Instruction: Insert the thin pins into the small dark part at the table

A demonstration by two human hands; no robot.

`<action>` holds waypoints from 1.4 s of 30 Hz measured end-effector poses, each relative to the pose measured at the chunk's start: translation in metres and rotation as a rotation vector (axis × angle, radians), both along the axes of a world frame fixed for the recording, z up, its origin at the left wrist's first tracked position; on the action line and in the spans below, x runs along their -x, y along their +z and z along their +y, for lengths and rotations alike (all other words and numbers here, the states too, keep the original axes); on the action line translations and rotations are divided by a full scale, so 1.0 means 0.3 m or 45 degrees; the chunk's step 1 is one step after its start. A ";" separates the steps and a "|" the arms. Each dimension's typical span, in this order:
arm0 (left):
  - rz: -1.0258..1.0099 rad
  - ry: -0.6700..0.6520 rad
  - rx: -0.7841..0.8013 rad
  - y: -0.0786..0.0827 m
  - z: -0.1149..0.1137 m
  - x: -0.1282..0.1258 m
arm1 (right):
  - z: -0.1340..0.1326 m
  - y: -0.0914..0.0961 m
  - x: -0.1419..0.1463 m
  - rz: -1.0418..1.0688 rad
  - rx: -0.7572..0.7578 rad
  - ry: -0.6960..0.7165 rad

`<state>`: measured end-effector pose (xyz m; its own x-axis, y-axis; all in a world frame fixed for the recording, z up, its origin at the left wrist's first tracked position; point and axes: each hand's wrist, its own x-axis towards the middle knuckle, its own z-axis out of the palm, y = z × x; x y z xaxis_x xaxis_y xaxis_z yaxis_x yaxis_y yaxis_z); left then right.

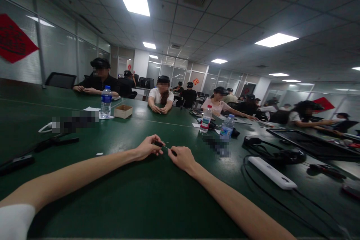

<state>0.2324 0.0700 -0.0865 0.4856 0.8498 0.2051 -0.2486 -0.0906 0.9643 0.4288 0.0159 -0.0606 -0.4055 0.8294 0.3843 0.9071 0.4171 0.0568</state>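
Note:
Both my arms reach out over a dark green table (pixel 146 195). My left hand (pixel 147 147) is closed in a pinch on a small black part (pixel 158 144). My right hand (pixel 182 157) is closed too, pinching another small dark piece (pixel 173 153). A thin wire or pin runs between the two pieces. The hands are close together, a little above the table top or resting on it.
A white power strip (pixel 272 172) with black cables and black headphones (pixel 289 155) lie at the right. Water bottles (pixel 206 119) (pixel 106 101) and a small cardboard box (pixel 123 111) stand farther back. Several people sit along the far side. Dark tools (pixel 56 141) lie at the left.

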 end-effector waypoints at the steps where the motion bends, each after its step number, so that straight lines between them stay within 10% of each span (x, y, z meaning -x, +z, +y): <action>1: 0.010 0.002 0.002 0.001 -0.002 -0.001 | 0.001 -0.001 -0.001 0.000 -0.002 0.017; 42: 0.375 -0.007 -0.660 -0.014 -0.006 0.007 | 0.010 -0.019 -0.009 -0.129 -0.189 0.231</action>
<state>0.2304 0.0681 -0.0908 0.5895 0.6718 0.4485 0.0207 -0.5676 0.8230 0.4314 0.0189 -0.0662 -0.5852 0.6772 0.4461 0.8047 0.5527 0.2166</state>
